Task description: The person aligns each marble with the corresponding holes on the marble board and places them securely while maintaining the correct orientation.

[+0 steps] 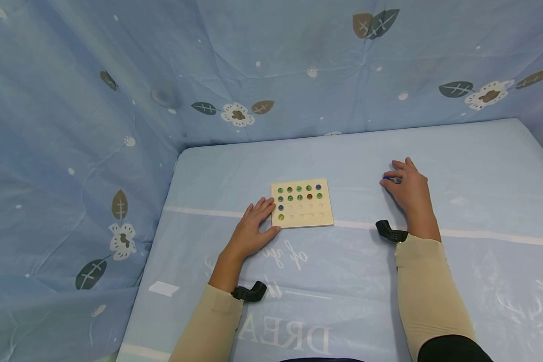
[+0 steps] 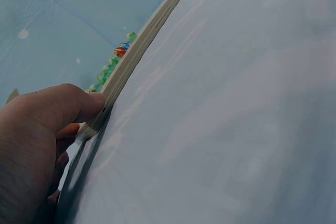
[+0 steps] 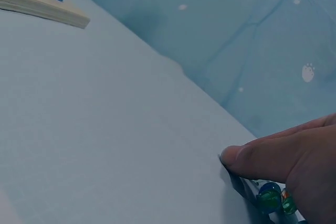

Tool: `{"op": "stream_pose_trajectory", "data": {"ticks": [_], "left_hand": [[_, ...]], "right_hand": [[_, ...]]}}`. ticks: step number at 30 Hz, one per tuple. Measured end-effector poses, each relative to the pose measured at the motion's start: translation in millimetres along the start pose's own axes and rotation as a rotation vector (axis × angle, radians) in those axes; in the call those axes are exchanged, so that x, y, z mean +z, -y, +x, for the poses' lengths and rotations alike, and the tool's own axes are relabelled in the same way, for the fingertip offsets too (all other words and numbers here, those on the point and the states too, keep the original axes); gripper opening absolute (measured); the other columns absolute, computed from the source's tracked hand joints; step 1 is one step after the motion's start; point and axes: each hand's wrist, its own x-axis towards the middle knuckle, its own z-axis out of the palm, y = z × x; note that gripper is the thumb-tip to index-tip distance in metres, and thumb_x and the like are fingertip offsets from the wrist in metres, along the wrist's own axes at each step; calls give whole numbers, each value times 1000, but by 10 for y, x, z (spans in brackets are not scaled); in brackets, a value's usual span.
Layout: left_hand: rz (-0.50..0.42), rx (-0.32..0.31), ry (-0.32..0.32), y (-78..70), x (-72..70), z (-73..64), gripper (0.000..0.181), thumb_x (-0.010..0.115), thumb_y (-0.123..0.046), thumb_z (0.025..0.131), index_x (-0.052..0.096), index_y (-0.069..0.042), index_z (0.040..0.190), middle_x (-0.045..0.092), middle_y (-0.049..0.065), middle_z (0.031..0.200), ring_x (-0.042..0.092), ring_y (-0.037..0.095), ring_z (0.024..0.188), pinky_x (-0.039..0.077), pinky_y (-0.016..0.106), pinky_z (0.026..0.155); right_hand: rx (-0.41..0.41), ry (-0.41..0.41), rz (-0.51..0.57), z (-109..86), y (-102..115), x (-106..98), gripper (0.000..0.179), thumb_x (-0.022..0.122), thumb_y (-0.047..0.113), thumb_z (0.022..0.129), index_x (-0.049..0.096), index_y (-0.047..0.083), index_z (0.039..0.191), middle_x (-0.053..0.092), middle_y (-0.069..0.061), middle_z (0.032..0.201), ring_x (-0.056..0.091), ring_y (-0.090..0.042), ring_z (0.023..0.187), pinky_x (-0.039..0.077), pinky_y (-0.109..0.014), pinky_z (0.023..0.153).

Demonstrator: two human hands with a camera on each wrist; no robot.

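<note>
A pale wooden board (image 1: 303,221) with rows of round hollows lies flat on the table. Marbles fill its two far rows and the left column; most are green, some blue, one reddish brown. My left hand (image 1: 251,232) rests at the board's near left corner, fingers along the left side and thumb (image 2: 92,106) against the near edge. Farther right, my right hand (image 1: 407,188) is low over the table, with a blue marble (image 1: 386,178) between thumb and fingertips. The right wrist view shows several glass marbles (image 3: 269,199) beneath the thumb, partly hidden by the hand.
A light blue cloth with white lettering covers the table (image 1: 344,281). Patterned blue fabric (image 1: 289,75) hangs behind and to the left. A white patch (image 1: 164,288) lies near the table's left edge. Each wrist carries a black camera mount (image 1: 391,231).
</note>
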Motion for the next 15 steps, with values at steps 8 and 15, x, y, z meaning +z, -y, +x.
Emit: {"op": "stream_pose_trajectory", "data": {"ticks": [8,15], "left_hand": [[-13,9,-2,8,-2,-2,67,62,-42,87,37,-21,146,30,-11,152,19,10,143,12,37,120],[-8,15,-13,15,3,-1,67,62,-43,87,37,-21,145,30,-11,152,20,11,143,12,37,120]], "right_hand": [[2,7,-20,12,7,13,35,63,19,90,64,-3,117,33,-14,151,2,-24,146,6,-64,113],[-2,-9,-19,8,32,20,34,64,20,90,65,-2,116,34,-12,151,3,-22,146,10,-60,114]]}}
